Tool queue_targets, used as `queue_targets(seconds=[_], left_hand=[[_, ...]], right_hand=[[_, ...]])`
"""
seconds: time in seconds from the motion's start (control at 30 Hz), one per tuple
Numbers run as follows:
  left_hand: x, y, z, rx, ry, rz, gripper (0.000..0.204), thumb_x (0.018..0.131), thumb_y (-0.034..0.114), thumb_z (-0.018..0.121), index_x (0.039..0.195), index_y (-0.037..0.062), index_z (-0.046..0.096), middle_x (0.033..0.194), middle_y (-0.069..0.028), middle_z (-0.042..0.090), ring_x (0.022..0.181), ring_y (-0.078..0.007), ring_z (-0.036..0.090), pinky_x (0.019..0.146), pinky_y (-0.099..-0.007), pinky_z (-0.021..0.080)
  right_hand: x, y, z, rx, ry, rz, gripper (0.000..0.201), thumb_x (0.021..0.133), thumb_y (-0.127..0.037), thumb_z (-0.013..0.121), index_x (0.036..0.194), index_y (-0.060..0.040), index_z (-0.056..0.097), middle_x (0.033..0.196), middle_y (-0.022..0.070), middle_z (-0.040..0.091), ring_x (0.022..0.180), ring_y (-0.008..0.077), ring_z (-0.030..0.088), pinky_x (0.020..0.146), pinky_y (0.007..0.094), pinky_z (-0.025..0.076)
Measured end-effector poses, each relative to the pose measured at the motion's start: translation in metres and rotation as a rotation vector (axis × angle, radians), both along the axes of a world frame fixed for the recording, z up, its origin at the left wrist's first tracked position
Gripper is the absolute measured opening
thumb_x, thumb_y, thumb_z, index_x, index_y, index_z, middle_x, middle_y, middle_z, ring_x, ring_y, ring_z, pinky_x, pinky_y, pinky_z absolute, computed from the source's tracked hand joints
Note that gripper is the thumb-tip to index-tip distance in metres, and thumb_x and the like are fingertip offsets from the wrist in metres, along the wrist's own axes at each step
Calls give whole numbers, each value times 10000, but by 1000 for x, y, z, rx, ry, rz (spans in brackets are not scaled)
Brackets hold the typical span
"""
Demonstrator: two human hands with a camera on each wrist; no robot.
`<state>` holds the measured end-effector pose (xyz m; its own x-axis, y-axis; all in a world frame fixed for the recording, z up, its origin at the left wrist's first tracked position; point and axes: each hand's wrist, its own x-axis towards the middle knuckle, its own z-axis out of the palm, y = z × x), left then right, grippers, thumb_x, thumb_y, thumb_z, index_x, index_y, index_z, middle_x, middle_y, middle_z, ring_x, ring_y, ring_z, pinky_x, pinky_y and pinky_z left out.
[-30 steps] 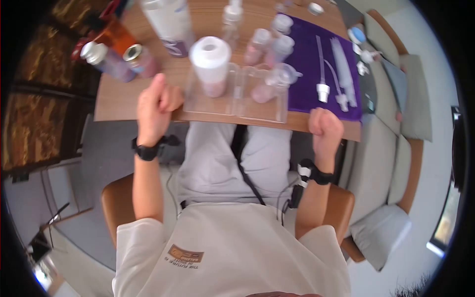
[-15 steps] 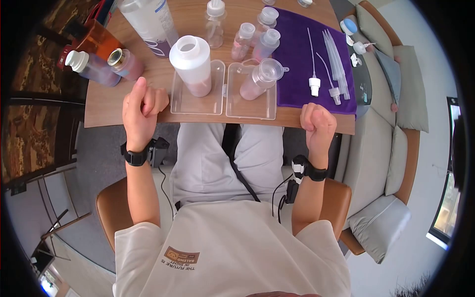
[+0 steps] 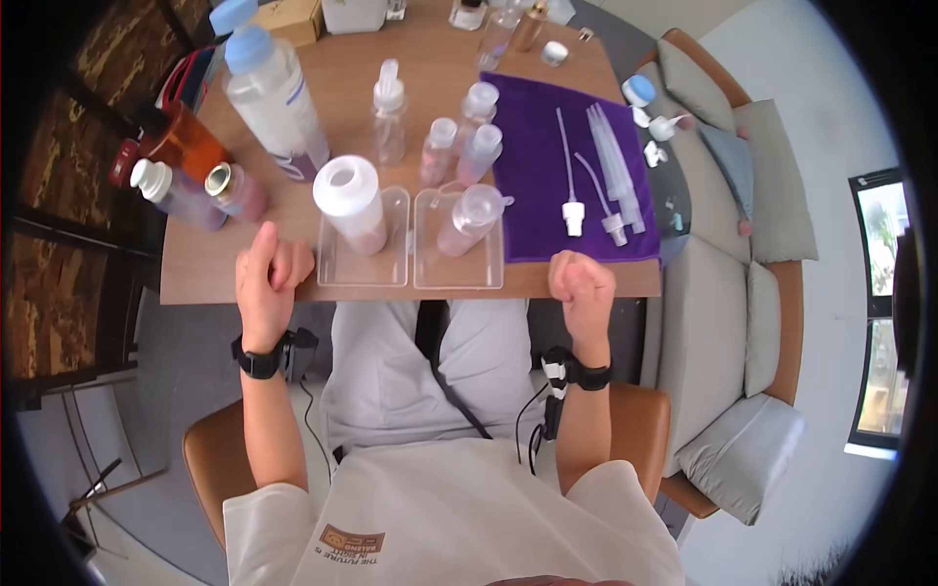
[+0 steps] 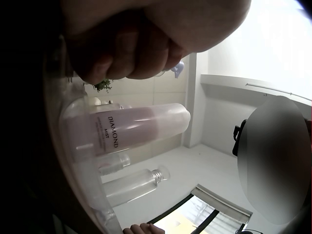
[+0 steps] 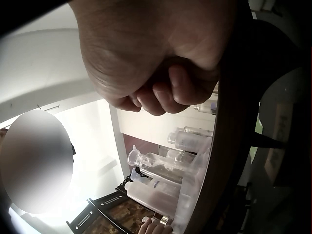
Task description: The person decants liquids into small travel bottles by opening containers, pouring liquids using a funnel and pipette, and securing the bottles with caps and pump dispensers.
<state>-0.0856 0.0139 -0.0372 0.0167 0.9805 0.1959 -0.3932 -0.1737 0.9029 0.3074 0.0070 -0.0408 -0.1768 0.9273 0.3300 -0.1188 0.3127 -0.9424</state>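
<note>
your left hand (image 3: 266,278) rests at the near edge of the table (image 3: 205,264), fingers curled into a loose fist that holds nothing, thumb raised toward the far side. your right hand (image 3: 580,283) sits at the same edge, well apart from the left, also balled into an empty fist; the right wrist view shows its fingers (image 5: 165,92) folded under the palm. between your hands lie two clear trays (image 3: 391,278) side by side, touching. in the left tray stands a white wide-mouthed bottle (image 3: 349,203), upright, long axis vertical, open mouth upward, pink at its base. in the right tray a clear bottle of pink liquid (image 3: 463,223) stands with a funnel (image 3: 481,202) seated in its neck, the funnel's tab pointing right. just right of the trays a purple cloth (image 3: 532,195) carries spray pumps and tubes (image 3: 591,176), their long axes running away from you. a tall blue-capped bottle (image 3: 274,98) stands upright farther back on the left.
</note>
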Motion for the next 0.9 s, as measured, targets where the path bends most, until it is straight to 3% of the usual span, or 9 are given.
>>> queue_targets(seconds=[0.13, 0.27, 0.3, 0.4, 0.43, 0.53, 0.57, 0.67, 0.9], left_hand=[[3, -1, 3, -19, -5, 20, 604, 1161, 289, 385, 591, 123, 278, 548, 14, 268, 557, -145, 231, 589, -349, 240], [0, 0, -1, -11, 18, 3, 597, 1160, 289, 382, 596, 126, 281, 546, 15, 267, 557, -144, 234, 588, -349, 239], [0, 0, -2, -10, 29, -6, 593, 1161, 292, 373, 597, 132, 286, 541, 17, 269, 555, -147, 235, 589, -351, 241], [-2, 0, -3, 7, 53, -16, 590, 1160, 297, 371, 600, 133, 287, 541, 19, 275, 553, -148, 238, 590, -353, 241], [-1, 1, -3, 16, 59, -20, 590, 1160, 298, 374, 601, 131, 286, 544, 18, 277, 553, -148, 239, 591, -353, 240], [-1, 0, -1, 1, 68, -15, 589, 1158, 299, 384, 604, 127, 281, 556, 16, 268, 557, -147, 235, 591, -353, 236], [-1, 1, -1, 1, 60, -12, 590, 1158, 286, 389, 603, 118, 279, 555, 14, 280, 559, -140, 235, 585, -346, 232], [0, -2, -3, -5, 44, -2, 594, 1157, 260, 401, 599, 99, 276, 554, 11, 306, 563, -124, 237, 573, -329, 225], [0, 0, -4, 12, 67, -6, 604, 1158, 271, 415, 594, 94, 291, 556, 11, 312, 564, -119, 244, 571, -325, 226]], right_hand=[[-1, -2, 3, -63, -23, -8, 349, 1085, -123, 548, 762, -46, 439, 738, -10, 450, 645, 76, 340, 564, 263, 273], [3, -8, 15, 9, -123, -13, 152, 993, 17, 653, 860, -1, 581, 838, 16, 575, 690, 73, 480, 612, 232, 378], [5, -11, 17, -25, -124, -91, 96, 940, 78, 701, 915, 14, 634, 897, 24, 626, 742, 70, 549, 639, 218, 409], [11, -4, 28, -108, -351, -438, 121, 931, 1, 786, 944, 4, 665, 926, -25, 639, 735, 21, 521, 632, 202, 407], [19, 4, 27, -138, -497, -553, 189, 893, -72, 847, 970, -16, 684, 915, -25, 648, 725, 47, 517, 647, 231, 437], [14, 20, 37, 178, -849, -721, 281, 844, -151, 892, 1004, -37, 692, 907, 3, 659, 737, 106, 529, 672, 277, 468], [11, 22, 39, 200, -908, -736, 363, 814, -232, 909, 1033, -50, 684, 912, 41, 665, 759, 167, 550, 703, 324, 491], [3, 28, 37, 205, -1054, -753, 394, 820, -275, 908, 1048, -53, 675, 923, 45, 683, 748, 179, 574, 690, 340, 498], [2, 35, 29, 60, -998, -784, 328, 856, -234, 867, 1066, -48, 697, 891, 54, 731, 661, 181, 580, 651, 339, 505]])
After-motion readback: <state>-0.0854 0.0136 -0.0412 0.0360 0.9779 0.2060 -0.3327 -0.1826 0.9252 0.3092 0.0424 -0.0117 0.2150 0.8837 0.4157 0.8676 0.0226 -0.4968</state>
